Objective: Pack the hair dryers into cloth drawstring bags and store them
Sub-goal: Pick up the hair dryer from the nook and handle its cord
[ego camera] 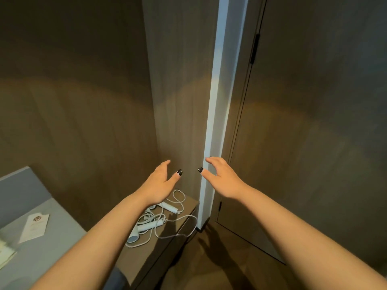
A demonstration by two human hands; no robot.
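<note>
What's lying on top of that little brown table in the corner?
On the table lie white hair dryers tangled in their white cords. I count at least two, but the left hand and forearm cover part of the pile. No cloth bags show there.

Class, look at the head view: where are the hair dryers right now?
The hair dryers lie with tangled white cords on the brown side table, lower centre, below the left hand and beside the grey bed.
</note>
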